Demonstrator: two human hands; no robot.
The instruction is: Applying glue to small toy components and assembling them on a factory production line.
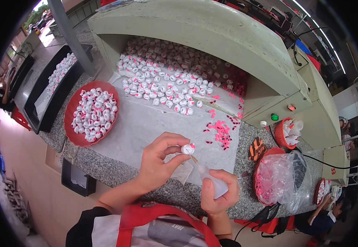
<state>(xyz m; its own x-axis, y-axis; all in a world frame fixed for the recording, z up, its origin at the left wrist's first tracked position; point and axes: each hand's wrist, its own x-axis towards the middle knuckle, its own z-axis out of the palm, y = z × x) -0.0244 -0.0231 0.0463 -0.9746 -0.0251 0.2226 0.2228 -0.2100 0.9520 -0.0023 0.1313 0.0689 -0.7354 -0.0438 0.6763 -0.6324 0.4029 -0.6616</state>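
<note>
Between the thumb and fingers of my left hand (158, 160) is a small round white piece (188, 149) with a pink patch on it. My right hand (219, 191) wraps round a translucent squeeze bottle (212, 181), its thin nozzle tilted up to the underside of the white piece. Whether the tip touches the piece I cannot tell. Beyond my hands, several loose pink and dark bits (221, 131) lie on a white sheet (140, 127). Many similar white pieces (166, 84) with pink marks spread under the hooded machine.
A pale green metal hood (195, 29) arches over the far side, with a green button (274, 117). A red bowl (69, 119) of white pieces stands left, beside a black tray (31, 103). At right are a plastic-covered red bowl (256, 185) and an orange basket (278, 136). Another person sits far right.
</note>
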